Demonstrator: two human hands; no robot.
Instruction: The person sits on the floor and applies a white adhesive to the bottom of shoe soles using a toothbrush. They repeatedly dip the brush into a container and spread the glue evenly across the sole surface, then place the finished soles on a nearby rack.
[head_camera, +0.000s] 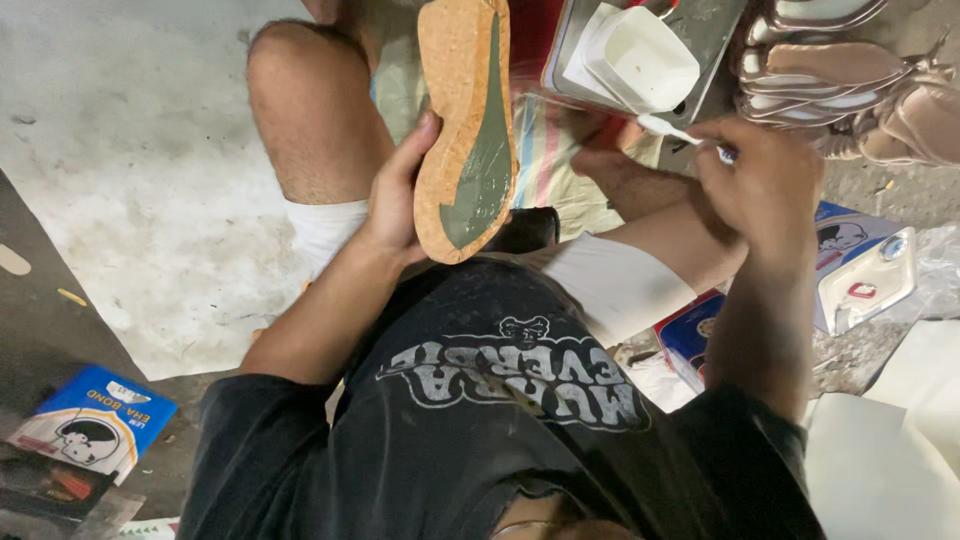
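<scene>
Sole in left fingers, upright

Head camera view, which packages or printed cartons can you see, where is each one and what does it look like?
Blue carton: flat on the dark floor at lower left, blue, white and orange, with a cartoon head.
Second blue carton: right of the right hand, partly hidden, same cartoon head.
Clear blister tray: lying on that carton, red piece inside.
Blue-and-red package: under the right forearm, mostly covered.

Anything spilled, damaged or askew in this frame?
Nothing stands out. The left hand holds a cork sole with a grey-green patch; the right hand holds a white brush beside a white container. No spills visible.
</scene>
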